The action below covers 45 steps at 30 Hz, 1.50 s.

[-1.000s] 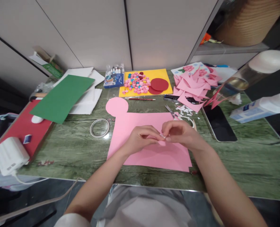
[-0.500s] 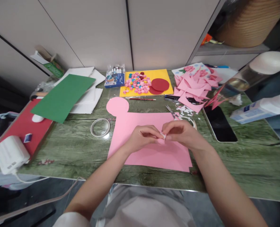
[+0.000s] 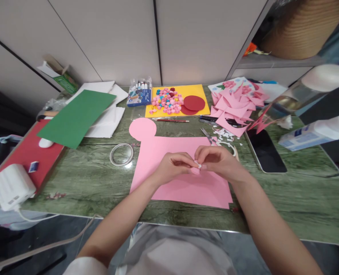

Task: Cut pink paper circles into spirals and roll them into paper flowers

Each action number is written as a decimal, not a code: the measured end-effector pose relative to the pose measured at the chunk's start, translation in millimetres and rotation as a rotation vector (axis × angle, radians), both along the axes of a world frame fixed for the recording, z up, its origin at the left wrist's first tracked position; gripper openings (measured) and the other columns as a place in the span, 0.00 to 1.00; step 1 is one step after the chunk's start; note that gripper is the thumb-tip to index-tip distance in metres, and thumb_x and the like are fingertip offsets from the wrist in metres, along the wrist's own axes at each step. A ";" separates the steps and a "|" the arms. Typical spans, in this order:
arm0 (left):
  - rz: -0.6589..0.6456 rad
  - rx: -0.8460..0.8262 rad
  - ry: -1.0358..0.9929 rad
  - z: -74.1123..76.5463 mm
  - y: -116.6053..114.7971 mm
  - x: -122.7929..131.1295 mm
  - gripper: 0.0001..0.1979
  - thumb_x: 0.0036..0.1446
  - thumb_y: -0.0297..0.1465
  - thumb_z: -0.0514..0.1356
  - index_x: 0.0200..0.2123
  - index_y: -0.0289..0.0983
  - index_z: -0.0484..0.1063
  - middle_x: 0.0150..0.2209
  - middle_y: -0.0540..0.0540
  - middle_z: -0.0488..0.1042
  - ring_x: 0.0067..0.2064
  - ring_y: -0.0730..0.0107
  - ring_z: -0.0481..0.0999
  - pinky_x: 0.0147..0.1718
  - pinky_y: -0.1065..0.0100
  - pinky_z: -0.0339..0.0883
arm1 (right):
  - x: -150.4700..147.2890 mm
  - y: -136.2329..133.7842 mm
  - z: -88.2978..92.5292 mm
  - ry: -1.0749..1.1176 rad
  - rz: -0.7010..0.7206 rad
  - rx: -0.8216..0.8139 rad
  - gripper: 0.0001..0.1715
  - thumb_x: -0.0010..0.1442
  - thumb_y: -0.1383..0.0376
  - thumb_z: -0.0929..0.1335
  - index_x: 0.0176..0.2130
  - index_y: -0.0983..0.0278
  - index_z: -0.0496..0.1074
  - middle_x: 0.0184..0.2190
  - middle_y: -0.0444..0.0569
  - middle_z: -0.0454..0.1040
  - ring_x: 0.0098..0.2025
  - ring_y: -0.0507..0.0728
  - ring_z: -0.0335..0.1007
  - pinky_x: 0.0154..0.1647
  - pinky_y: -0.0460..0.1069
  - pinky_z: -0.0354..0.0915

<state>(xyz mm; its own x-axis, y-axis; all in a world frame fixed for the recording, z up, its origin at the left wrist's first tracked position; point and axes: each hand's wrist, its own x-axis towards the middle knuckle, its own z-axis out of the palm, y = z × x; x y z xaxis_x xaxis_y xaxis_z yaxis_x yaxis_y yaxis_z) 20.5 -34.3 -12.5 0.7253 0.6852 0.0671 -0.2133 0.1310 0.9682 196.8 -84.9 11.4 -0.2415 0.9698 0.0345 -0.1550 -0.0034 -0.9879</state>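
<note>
A pink piece (image 3: 195, 171) is held above the pink sheet (image 3: 172, 191), right of that sheet's middle, pinched between thumb and fingers of the left hand (image 3: 172, 167). A white bit (image 3: 198, 164) at the piece's upper side is grasped by the fingertips of the right hand (image 3: 222, 162); the exact contact is partly hidden by the fingers. The sheet is laid toward the front edge of the surface (image 3: 80, 183). Pink discs (image 3: 142, 129) are stacked at the sheet's back left corner; a tape ring (image 3: 112, 159) is laid flat off its left edge. Scissors (image 3: 208, 136), partly covered by the right hand, are placed at the sheet's back right corner, with white scraps (image 3: 225, 133) just beyond. A phone (image 3: 266, 151) is set toward the surface's right edge. At the back edge, coloured pieces (image 3: 167, 101) and red discs (image 3: 194, 103) are carried by a yellow sheet (image 3: 196, 89). Toward the back left corner, a red sheet (image 3: 17, 152) is partly overlapped by a green sheet (image 3: 78, 118).
</note>
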 end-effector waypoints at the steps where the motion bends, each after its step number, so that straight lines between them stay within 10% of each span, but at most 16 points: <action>1: -0.002 -0.009 0.000 0.1 -0.1 0.1 0.06 0.40 0.28 0.68 0.26 0.38 0.77 0.28 0.48 0.76 0.30 0.75 0.75 0.32 0.71 0.70 | -0.1 0.2 0.0 0.005 0.005 0.003 0.03 0.48 0.69 0.73 0.27 0.64 0.74 0.29 0.44 0.71 0.31 0.50 0.68 0.34 0.46 0.63; 28: -0.074 -0.140 0.053 1.6 5.5 -2.9 0.07 0.39 0.27 0.68 0.27 0.36 0.77 0.29 0.49 0.75 0.31 0.76 0.75 0.34 0.72 0.69 | 1.2 -1.0 11.1 -0.299 -0.063 -0.036 0.06 0.50 0.62 0.71 0.27 0.64 0.73 0.27 0.45 0.73 0.31 0.52 0.67 0.35 0.47 0.61; 45: -0.128 -0.177 0.051 -0.6 7.5 -4.4 0.07 0.40 0.28 0.68 0.27 0.35 0.77 0.29 0.48 0.75 0.31 0.76 0.74 0.32 0.73 0.66 | 7.3 -3.4 16.6 -0.449 -0.010 0.237 0.03 0.53 0.64 0.70 0.29 0.61 0.74 0.29 0.46 0.72 0.34 0.53 0.68 0.38 0.49 0.62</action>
